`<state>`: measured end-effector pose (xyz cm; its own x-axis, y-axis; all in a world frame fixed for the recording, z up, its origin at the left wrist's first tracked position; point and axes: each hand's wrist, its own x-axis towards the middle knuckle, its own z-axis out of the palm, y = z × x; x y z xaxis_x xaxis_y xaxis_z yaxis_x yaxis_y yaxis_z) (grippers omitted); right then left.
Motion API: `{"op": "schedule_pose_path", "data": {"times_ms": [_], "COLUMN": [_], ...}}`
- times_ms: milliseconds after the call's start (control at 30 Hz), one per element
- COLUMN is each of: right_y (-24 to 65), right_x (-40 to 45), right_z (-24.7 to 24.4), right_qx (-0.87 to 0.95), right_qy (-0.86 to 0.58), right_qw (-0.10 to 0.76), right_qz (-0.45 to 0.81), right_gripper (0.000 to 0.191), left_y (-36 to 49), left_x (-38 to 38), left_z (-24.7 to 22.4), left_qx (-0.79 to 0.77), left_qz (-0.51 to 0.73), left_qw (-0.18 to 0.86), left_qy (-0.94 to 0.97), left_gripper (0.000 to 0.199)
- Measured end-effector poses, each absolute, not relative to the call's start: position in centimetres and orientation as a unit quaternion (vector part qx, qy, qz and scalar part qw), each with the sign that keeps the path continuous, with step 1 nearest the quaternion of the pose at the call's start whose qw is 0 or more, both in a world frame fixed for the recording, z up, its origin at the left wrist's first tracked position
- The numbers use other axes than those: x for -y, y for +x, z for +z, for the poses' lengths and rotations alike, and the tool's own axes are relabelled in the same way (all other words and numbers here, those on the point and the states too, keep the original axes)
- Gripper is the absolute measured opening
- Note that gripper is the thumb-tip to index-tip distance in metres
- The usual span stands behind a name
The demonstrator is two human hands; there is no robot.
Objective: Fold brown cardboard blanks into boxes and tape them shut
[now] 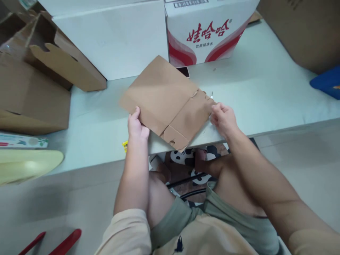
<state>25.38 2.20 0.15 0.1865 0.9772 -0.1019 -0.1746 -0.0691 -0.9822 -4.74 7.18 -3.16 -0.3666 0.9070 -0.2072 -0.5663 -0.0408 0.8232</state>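
Observation:
A brown cardboard sheet [164, 92] with a crease and torn, notched edges is held up at a slant over the table. My left hand [137, 125] grips its lower left edge, thumb on top and the other fingers hidden underneath. At the ragged right-hand edge, my right hand [223, 117] is closed with thumb and finger pinching the cardboard. A thin pointed white thing [211, 95] shows just behind that edge; its kind is hard to make out. Beyond the sheet lies a phone-like dark object [183, 72], partly covered.
A white carton [111, 42] and a red-and-white water carton [202, 39] stand at the back of the pale table [265, 85]. Brown boxes [32, 92] crowd the left, with a pale green rounded object [29, 164] nearer. A blue object [328, 83] sits far right.

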Motion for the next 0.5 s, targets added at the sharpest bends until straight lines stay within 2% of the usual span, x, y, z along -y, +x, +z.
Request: {"op": "schedule_pose_path", "data": {"times_ms": [67,100,267,333,433,500], "right_y": [25.1,25.0,24.6,24.9,25.9,26.4], "right_x": [-2.1,-2.0,-0.4,1.1,4.0,5.9], "right_z": [0.0,0.0,-0.3,-0.3,-0.1,0.1], "right_qx": [0.335,0.315,0.352,0.385,0.381,0.343], "right_qy": [-0.549,-0.556,-0.534,-0.526,-0.518,-0.531], "right_qw": [0.631,0.639,0.555,0.556,0.550,0.540], "right_qz": [0.433,0.429,0.532,0.516,0.532,0.556], "right_gripper": [0.063,0.063,0.058,0.059,0.072,0.066], "left_y": [-4.4,-4.1,-1.7,-0.6,0.5,1.0], "left_x": [-7.2,-7.2,-6.3,-5.8,-5.2,-5.0], "left_z": [-3.2,-3.2,-2.9,-2.7,-2.3,-1.9], "left_qx": [-0.436,-0.429,-0.406,-0.404,-0.406,-0.411], "left_qz": [0.695,0.690,0.654,0.646,0.644,0.637], "left_qw": [0.546,0.559,0.626,0.636,0.636,0.639], "left_qy": [0.174,0.164,0.126,0.124,0.127,0.127], "left_gripper": [0.029,0.028,0.023,0.025,0.026,0.023]}}
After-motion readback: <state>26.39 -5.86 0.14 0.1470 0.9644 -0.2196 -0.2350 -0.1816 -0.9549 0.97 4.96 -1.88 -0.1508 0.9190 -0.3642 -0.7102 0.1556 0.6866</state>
